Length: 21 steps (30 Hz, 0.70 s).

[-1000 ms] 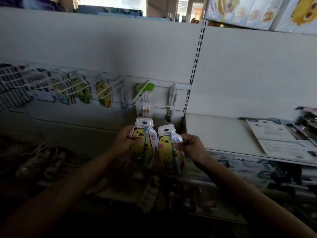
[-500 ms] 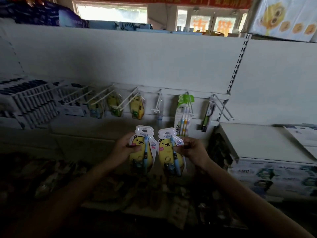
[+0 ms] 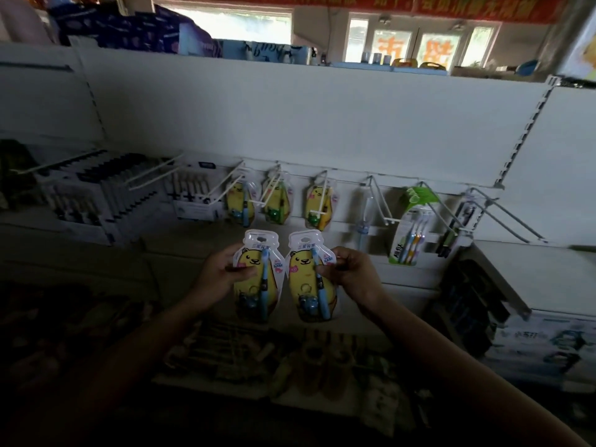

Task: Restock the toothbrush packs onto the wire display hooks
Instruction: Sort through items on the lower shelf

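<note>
1. The left hand pinched the left toothbrush pack at its left edge, thumb across the front over the printed bear's cheek, fingers behind.
2. The right hand pinched the right toothbrush pack at its right edge, thumb on the front near the brush handle, fingers curled behind.
3. Both packs stood upright, side by side and almost touching, held in the air in front of the display and below the row of wire hooks.
4. Each pack was a rounded blister card: a white top tab with a hang slot, a yellow cartoon bear face beneath, a blue toothbrush running down the right of the bear, and a small blue figure near the bottom.
5. On the hooks above hung three similar yellow bear packs, each at the back of its own hook against the white panel.
6. Further right, a green-topped pack of three brushes hung on another hook, with a dark single brush pack beyond it.
7. To the left, black-and-white boxed packs filled several hooks.
8. The lower shelf under the hands lay in shadow; its goods could not be made out.
</note>
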Tool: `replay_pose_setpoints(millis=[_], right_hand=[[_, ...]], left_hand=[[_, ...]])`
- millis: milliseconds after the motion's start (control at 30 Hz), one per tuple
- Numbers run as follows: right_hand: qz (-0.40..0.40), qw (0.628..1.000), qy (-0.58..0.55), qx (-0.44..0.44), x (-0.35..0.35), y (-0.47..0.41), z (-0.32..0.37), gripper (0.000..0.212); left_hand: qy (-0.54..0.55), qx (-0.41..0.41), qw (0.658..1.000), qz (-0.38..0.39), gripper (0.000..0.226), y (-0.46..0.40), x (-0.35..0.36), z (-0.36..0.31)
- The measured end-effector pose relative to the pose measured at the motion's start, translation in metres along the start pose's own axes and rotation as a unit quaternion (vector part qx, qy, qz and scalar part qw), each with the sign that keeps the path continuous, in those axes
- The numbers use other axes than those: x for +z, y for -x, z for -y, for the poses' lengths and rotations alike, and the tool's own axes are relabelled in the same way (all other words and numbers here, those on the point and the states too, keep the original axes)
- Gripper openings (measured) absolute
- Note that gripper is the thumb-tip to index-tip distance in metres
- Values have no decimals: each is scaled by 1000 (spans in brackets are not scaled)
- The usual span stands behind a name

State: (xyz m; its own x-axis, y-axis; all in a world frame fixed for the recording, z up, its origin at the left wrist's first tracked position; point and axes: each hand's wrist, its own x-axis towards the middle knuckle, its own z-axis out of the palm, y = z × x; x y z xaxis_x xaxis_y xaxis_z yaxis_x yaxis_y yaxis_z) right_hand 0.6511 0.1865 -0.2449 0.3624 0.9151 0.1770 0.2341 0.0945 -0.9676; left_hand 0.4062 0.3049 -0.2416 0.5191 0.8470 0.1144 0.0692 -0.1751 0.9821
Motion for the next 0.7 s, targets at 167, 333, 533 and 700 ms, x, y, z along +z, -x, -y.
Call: replay_pose_setpoints(millis=[167,333,533,700], right_hand=[[28,999,9,-16,51,-24,11,12],[17,999,13,-25,107,-45,14,14],[-38,999,-31,-13,168,-68,19,14],[-82,995,-58,13,202,-83,21,11]], left_hand=[[30,15,999,-30,43,0,-41,7],[17,19,1000,-12,44,-4,-96,25],[-3,21,999,30,46,-26,-156,28],[16,25,998,55,46,-40,-182,30]])
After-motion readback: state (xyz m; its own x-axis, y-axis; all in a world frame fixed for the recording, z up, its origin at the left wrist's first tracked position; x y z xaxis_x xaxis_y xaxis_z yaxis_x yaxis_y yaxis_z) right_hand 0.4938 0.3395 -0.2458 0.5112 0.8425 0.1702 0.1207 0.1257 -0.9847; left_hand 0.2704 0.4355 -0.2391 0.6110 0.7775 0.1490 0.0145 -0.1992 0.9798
